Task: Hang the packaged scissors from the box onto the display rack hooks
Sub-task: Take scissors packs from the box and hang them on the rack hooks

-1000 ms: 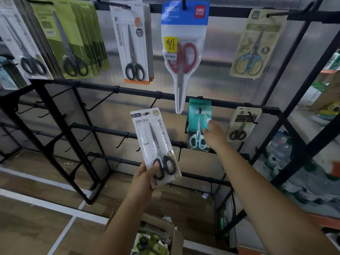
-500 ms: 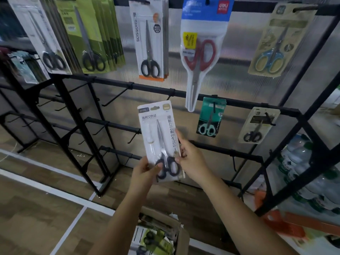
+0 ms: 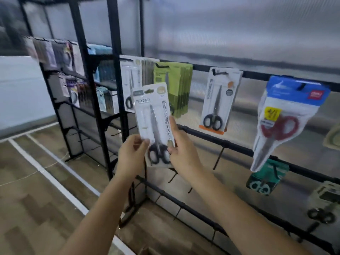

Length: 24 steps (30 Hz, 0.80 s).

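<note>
Item in hand: one white carded scissors pack (image 3: 153,124), black handles at the bottom, blades pointing up, printed face toward me. My left hand (image 3: 131,155) pinches its lower left edge between thumb and fingers; my right hand (image 3: 181,151) pinches the lower right edge, forefinger laid up along the side. I hold it by the bottom with both hands so the hang slot at the top stays free and the card stays upright and square for threading. The pack hangs on nothing yet; it is raised in front of the display rack (image 3: 117,107), its top overlapping what looks like a matching white pack (image 3: 129,89) on a hook just behind and above my left hand, which I judge to be the intended hook. Stock near my hands: a row of green scissors packs (image 3: 177,85) directly above my right hand; a white and orange pack (image 3: 219,100) to the right of it; a blue-topped pouch of red-handled scissors (image 3: 287,118) further right; a teal pack (image 3: 265,179) below that pouch; one more small pack (image 3: 322,205) at the far right edge, blurred. Bare hooks (image 3: 218,159) stand on the rail below and right of my right hand. Left of my left hand, a second bay carries mixed small packets (image 3: 73,89), too blurred to name. Next step, as I judge it: lift and line the slot up with the hook tip.
</note>
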{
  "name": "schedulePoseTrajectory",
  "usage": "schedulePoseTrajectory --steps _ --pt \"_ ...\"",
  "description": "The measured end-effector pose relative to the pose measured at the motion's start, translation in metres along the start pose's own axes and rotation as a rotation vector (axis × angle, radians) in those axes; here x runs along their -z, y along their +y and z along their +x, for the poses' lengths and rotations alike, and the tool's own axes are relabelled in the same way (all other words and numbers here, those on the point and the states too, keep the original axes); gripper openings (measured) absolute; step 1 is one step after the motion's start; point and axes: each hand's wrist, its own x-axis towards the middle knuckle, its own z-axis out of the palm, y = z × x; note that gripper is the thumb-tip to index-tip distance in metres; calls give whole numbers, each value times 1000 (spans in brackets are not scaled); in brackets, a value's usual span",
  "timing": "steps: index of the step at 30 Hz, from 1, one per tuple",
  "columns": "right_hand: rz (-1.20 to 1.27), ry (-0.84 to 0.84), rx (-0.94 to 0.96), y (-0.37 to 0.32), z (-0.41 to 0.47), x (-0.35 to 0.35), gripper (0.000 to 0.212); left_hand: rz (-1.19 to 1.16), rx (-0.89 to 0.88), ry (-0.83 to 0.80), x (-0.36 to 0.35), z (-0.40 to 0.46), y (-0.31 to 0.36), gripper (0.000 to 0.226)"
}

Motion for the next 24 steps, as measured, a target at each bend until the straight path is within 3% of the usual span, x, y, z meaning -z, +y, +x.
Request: schedulePoseTrajectory --steps 5,12,24 --pt "-170 -52 107 -54 56 -20 80 -153 -3 135 42 68 8 12" --pt "-465 40 101 -83 124 -25 72 -53 -34 97 79 155 7 67" --pt "-472 41 -120 -70 145 -48 69 91 -4 -121 74 218 -13 60"
